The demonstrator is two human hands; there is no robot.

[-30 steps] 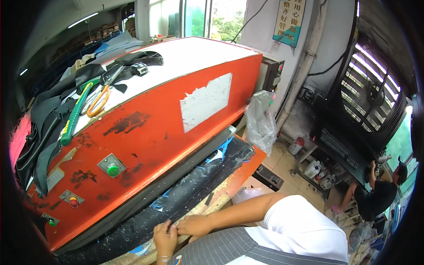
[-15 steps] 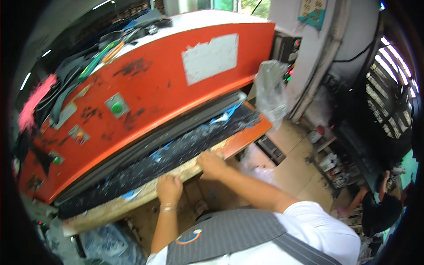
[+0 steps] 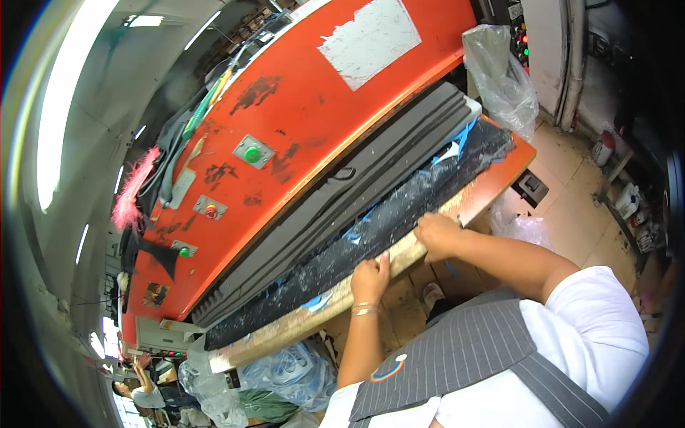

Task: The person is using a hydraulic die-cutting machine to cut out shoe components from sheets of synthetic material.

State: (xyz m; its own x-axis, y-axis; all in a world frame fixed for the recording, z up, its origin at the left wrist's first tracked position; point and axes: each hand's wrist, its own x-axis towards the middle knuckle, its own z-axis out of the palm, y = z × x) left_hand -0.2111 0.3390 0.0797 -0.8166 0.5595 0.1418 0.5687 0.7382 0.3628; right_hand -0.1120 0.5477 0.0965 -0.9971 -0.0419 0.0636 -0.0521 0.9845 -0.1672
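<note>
Gripping a long pale board jutting out low along the front of a red machine. Curling the left hand and right hand over its near edge, slightly apart. Facing a black strip just beyond, then a grey ridged slab. Standing near blue plastic bags.

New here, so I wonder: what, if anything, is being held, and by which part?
The left hand and right hand grip the worn board by its pale near edge, left near mid-length, right farther along.
</note>
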